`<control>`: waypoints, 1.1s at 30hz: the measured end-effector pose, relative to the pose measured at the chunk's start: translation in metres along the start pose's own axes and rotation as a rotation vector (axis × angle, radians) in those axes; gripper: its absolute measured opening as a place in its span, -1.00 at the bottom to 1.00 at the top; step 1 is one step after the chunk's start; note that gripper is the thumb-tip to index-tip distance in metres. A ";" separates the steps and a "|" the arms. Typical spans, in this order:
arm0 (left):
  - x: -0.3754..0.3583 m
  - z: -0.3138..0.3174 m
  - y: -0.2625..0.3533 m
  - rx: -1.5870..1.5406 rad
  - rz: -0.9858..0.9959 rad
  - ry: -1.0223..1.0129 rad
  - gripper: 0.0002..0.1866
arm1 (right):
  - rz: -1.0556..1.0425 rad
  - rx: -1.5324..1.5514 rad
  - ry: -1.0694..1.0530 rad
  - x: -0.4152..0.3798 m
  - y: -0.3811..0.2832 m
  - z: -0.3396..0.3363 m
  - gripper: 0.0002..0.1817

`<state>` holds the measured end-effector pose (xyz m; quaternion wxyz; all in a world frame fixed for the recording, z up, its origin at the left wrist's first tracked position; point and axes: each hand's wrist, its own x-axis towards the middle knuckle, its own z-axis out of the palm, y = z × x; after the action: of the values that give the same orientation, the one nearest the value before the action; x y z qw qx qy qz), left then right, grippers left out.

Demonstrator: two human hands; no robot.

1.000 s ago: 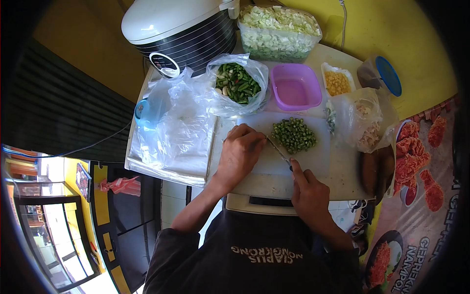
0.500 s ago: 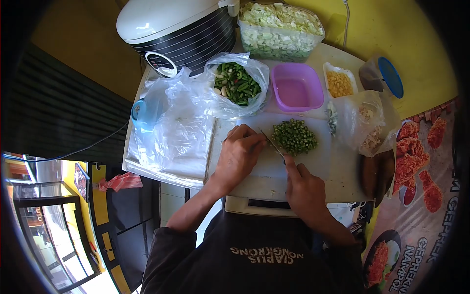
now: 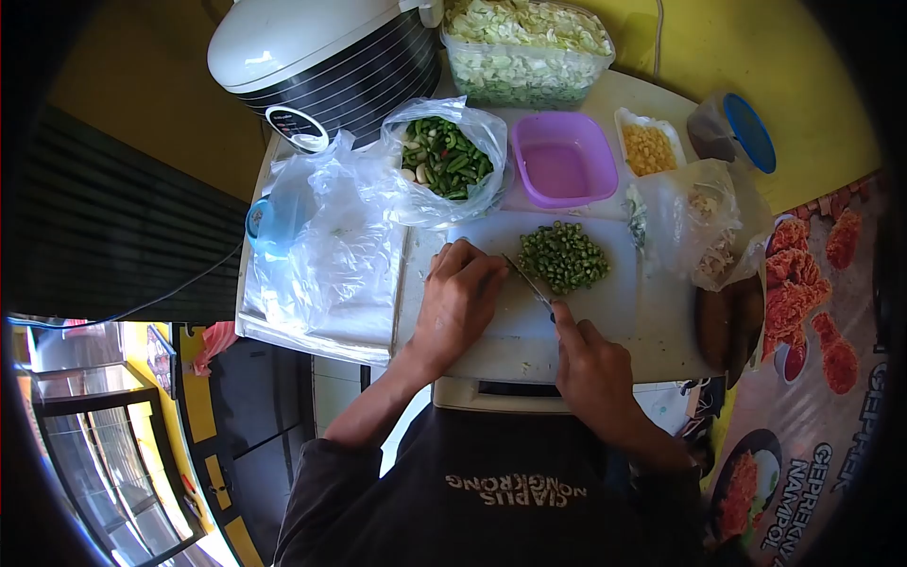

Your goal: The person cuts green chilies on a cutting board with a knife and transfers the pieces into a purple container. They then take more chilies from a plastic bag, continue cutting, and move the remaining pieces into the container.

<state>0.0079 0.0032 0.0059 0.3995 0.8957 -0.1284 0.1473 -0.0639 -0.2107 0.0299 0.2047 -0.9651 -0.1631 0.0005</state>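
Observation:
My right hand (image 3: 593,367) grips a small knife (image 3: 531,282), its index finger stretched along toward the blade. The blade points up and left, its tip beside the fingertips of my left hand (image 3: 463,293). Those left fingers are curled together on the white cutting board (image 3: 614,317), and whatever they pinch is hidden beneath them. Just right of the blade lies a heap of chopped green pieces (image 3: 564,257), which look like cut chillies or beans. Behind the board stands an open plastic bag (image 3: 499,142) of green chillies (image 3: 452,163) with some pale cloves.
A purple tub (image 3: 565,161) stands behind the board. Farther back are a rice cooker (image 3: 331,71) and a box of shredded cabbage (image 3: 529,57). Yellow bits in a tray (image 3: 650,149) and a bag of pale pieces (image 3: 713,227) are at right. Clear plastic bags (image 3: 331,227) cover the left.
The view has shifted slightly, so the tabletop things sit a little higher and farther left. Both hands stay in nearly the same pose, with the knife beside the left fingertips.

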 end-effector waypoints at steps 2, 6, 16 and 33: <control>-0.001 0.002 -0.001 0.007 0.025 0.016 -0.87 | -0.005 0.014 0.039 0.001 0.005 0.002 -0.39; -0.001 0.001 0.003 0.045 0.047 0.041 -0.87 | -0.014 0.058 0.116 -0.004 0.003 0.006 -0.41; -0.001 0.001 0.002 -0.011 -0.028 0.027 -0.88 | -0.028 0.052 0.081 -0.006 -0.002 0.004 -0.41; 0.003 -0.003 0.002 -0.045 -0.045 -0.026 -0.89 | -0.027 -0.021 -0.017 0.003 -0.006 0.002 -0.32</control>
<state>0.0097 0.0036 0.0099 0.4210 0.8909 -0.1168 0.1238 -0.0631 -0.2036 0.0310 0.1933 -0.9649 -0.1777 0.0044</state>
